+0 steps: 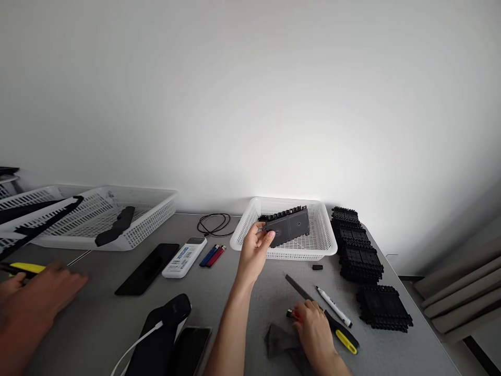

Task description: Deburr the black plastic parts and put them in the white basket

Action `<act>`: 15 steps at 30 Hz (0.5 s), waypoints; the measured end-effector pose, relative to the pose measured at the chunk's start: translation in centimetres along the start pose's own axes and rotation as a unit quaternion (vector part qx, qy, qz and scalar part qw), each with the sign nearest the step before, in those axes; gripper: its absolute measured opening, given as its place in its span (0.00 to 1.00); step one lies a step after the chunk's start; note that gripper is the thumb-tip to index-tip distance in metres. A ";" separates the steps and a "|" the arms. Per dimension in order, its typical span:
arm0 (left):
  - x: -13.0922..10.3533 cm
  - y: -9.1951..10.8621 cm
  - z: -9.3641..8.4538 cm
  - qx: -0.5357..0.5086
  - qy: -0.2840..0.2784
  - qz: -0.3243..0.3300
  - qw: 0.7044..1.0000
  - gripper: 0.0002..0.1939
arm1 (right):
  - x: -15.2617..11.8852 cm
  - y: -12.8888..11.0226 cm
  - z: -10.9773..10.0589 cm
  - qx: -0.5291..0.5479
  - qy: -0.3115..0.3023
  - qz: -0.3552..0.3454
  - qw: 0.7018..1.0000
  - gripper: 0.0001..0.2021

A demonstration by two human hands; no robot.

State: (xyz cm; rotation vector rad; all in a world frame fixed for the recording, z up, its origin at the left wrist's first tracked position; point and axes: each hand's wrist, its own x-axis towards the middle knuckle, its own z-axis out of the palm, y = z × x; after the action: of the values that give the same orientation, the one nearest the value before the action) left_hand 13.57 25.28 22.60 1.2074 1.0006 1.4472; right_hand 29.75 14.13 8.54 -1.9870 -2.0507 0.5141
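In the centre, the left hand [255, 247] is holding the black panel [290, 228] by one end above the white basket [329, 234]; this one-sided grip may be inviting tilting. Lower right, the right hand [314, 326] is grasping a red lighter [296, 315] (the nearby blade [296, 286] may be risking scratches).

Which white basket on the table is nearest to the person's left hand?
The rightmost basket, beside the black stacks; the left hand holds a black part there. The other baskets stand farther left.
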 end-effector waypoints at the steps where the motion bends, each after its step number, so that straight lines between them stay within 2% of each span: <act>1: 0.0 0.1 0.0 -0.001 -0.001 -0.001 1.000 0.26 | 0.0 0.1 0.1 0.006 -0.002 0.000 1.000 0.14; 12: -0.1 0.0 0.1 0.012 0.002 -0.005 1.000 0.27 | -0.9 0.2 -0.4 0.065 -0.013 0.010 0.998 0.10; 15: -0.2 0.4 0.1 0.017 0.000 -0.014 1.000 0.28 | -0.5 0.2 -2.1 0.176 -0.018 -0.004 0.984 0.09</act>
State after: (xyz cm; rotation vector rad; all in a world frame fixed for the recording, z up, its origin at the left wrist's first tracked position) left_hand 13.61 24.98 22.92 1.2128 1.0423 1.4142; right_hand 30.80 13.78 10.44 -1.7702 -1.8335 0.8501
